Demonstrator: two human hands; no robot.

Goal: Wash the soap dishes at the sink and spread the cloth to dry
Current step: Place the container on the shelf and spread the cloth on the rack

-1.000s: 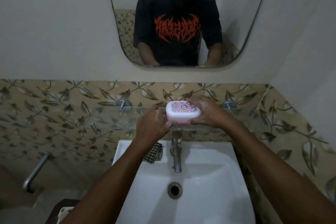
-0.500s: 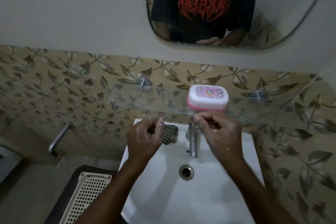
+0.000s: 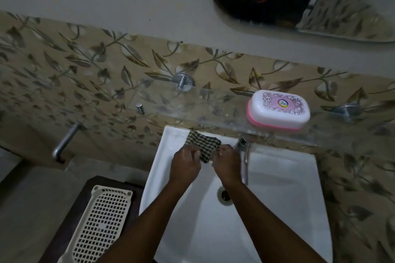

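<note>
1. Sink (image 3: 288, 209): white, filling the lower centre of the frame; broad bare basin below and right of the hands, drain (image 3: 224, 195) just below the right wrist.
2. Left rim of the sink close beside a dark stand in the lower left, carrying a cream perforated tray (image 3: 100, 226); grey ledge further left.
3. Tap (image 3: 243, 156) immediately right of the right hand, crowding that side.
4. Glass shelf (image 3: 213, 111) overhanging the back edge of the sink, limiting headroom above the cloth.
5. Cloth (image 3: 203, 145): checked, dark and pale, bunched on the back left corner of the sink, long axis running left to right across the frame, near end drooping toward the basin.
6. Left hand (image 3: 186, 166) pinching the cloth's near left edge; right hand (image 3: 226, 164) pinching its near right edge; both closed on the fabric, knuckles nearly touching.
7. Soap dish (image 3: 277, 109): white lid over pink base, lid shut, on the glass shelf at right of centre, long axis along the shelf, front edge at the shelf lip.
8. Round logo and purple scrollwork on the lid; lettering too small to read.
9. Red lettering on a black shirt reflected in the mirror (image 3: 352, 17), upper right; illegible.
</note>
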